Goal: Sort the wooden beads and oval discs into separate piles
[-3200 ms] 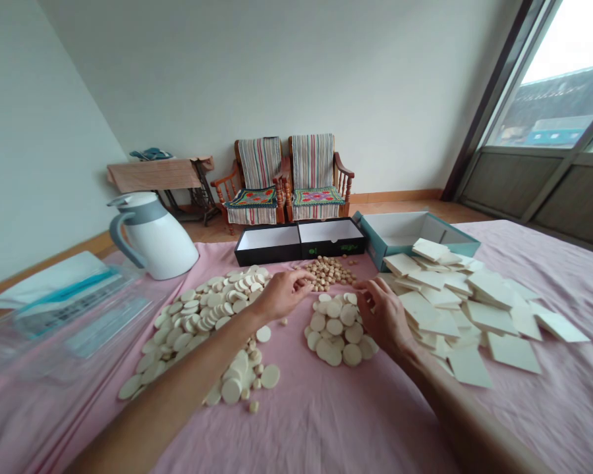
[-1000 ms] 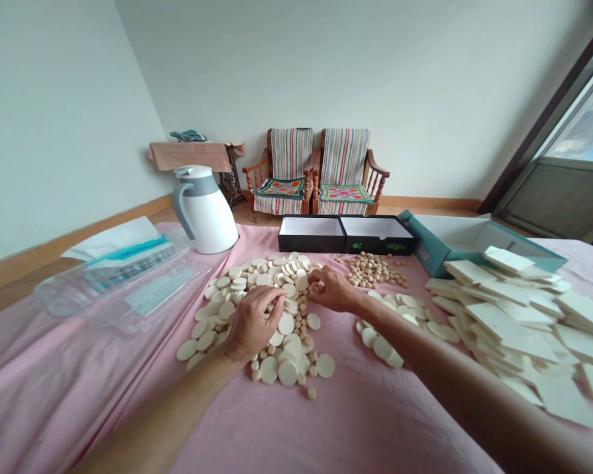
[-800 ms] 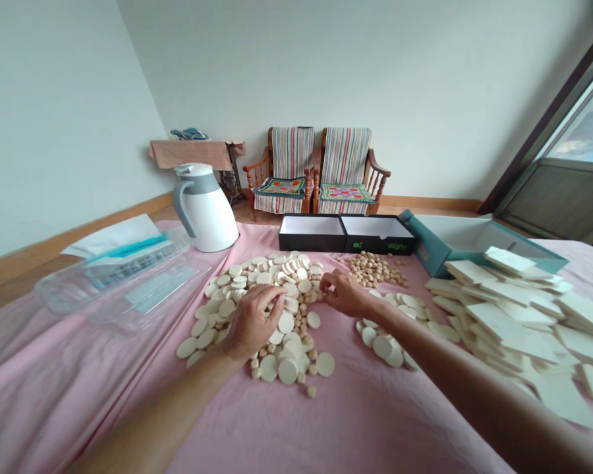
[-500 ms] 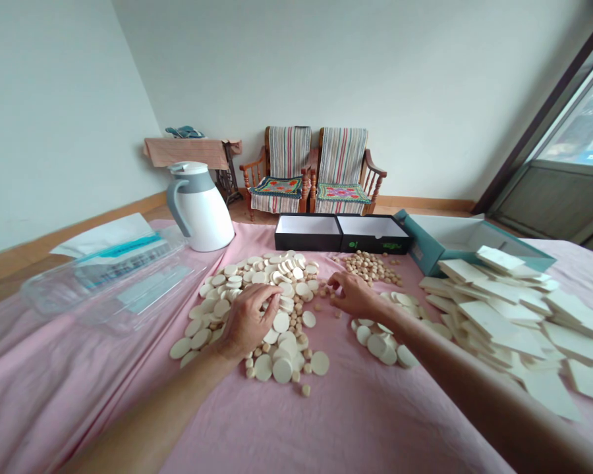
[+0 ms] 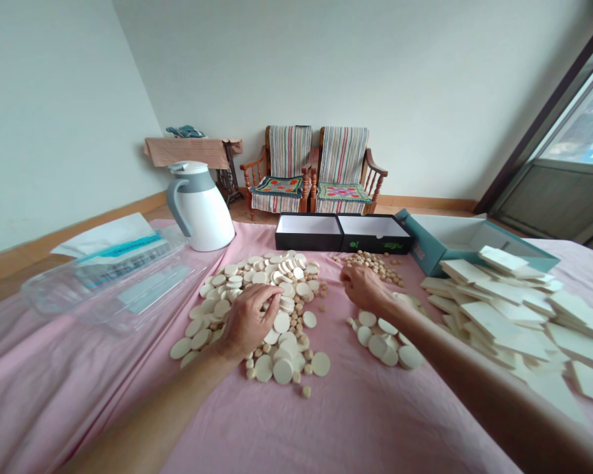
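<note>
My left hand (image 5: 254,316) rests over a spread pile of pale round wooden discs (image 5: 264,368) mixed with small wooden cubes (image 5: 292,321). Its fingers are bent, and a gap shows between thumb and forefinger. Across a strip of pink cloth, my right hand (image 5: 363,288) is low with its fingers curled closed, at the near left edge of a heap of small wooden pieces (image 5: 370,262). Whatever lies under those fingers is hidden. Below the right wrist sits a smaller group of round discs (image 5: 378,345). One loose cube (image 5: 322,308) lies between the hands.
Two black open boxes (image 5: 309,242) stand behind the piles, beside a blue-green box (image 5: 427,253). Square wooden tiles (image 5: 494,309) are heaped at right. A white-grey jug (image 5: 207,220) and clear plastic packaging (image 5: 113,283) are on the left. Two chairs (image 5: 289,151) stand beyond.
My right hand has shifted slightly right, away from the mixed pile and toward the heap of small pieces. Fewer loose cubes lie beside it. The left hand has stayed still.
</note>
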The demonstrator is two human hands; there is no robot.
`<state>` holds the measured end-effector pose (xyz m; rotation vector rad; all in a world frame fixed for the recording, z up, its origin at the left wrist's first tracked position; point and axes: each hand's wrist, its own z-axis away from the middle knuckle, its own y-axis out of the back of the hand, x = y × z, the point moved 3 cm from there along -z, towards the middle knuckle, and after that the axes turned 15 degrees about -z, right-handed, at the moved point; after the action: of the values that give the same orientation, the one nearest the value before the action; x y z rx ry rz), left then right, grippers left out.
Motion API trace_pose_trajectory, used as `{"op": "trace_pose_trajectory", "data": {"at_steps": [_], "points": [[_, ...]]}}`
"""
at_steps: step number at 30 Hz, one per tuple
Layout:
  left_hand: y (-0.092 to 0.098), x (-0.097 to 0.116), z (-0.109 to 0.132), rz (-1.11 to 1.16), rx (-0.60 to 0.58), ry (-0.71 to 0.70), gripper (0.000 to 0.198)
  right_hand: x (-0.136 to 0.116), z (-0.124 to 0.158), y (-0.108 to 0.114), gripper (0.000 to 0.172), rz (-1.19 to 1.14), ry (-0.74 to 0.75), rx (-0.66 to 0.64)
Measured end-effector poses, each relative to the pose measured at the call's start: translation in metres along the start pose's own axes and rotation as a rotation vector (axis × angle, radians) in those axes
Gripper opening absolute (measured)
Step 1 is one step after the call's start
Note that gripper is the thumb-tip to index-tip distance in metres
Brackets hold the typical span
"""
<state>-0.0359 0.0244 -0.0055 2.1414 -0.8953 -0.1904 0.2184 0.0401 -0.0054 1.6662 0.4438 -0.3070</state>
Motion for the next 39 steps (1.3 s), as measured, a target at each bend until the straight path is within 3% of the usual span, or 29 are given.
{"op": "trace_pose_trajectory", "data": {"at_steps": [3,5,10,14,17,20,23,26,28,33,39], "points": [[-0.001,0.0,0.0,0.004,-0.003,-0.001,0.015,0.003,0.001,0.023,0.022,0.156,-0.05,0.166],[-0.001,-0.001,0.0,0.005,-0.005,-0.004,0.015,-0.003,0.007,0.031,0.022,0.214,-0.031,0.186],[-0.002,0.0,0.0,0.005,0.0,-0.001,0.015,-0.03,0.039,0.015,0.01,0.115,0.081,-0.201],[-0.002,-0.001,0.0,0.002,-0.005,0.013,0.015,-0.039,0.054,0.003,0.015,0.134,0.139,-0.289],[-0.003,-0.001,0.0,0.004,-0.012,0.015,0.015,-0.028,0.045,0.003,0.021,0.059,0.125,-0.234],[-0.002,-0.001,0.0,0.008,-0.01,0.005,0.016,-0.006,0.024,0.013,0.026,0.02,0.058,-0.1],[-0.001,0.001,-0.001,0.007,0.005,-0.001,0.017,0.012,0.003,0.028,0.023,0.111,-0.035,0.03],[0.0,0.002,-0.001,0.006,0.007,0.001,0.016,0.012,-0.009,0.037,0.022,0.204,-0.039,0.187],[0.001,0.002,-0.001,0.003,-0.006,0.009,0.016,0.002,-0.013,0.029,0.023,0.16,0.049,0.17],[0.001,0.001,-0.002,-0.008,-0.017,0.019,0.015,-0.023,-0.011,-0.013,0.035,-0.1,0.263,-0.099],[0.001,0.002,-0.002,-0.001,0.003,0.005,0.016,-0.022,-0.011,-0.032,0.017,-0.14,0.261,-0.093]]}}
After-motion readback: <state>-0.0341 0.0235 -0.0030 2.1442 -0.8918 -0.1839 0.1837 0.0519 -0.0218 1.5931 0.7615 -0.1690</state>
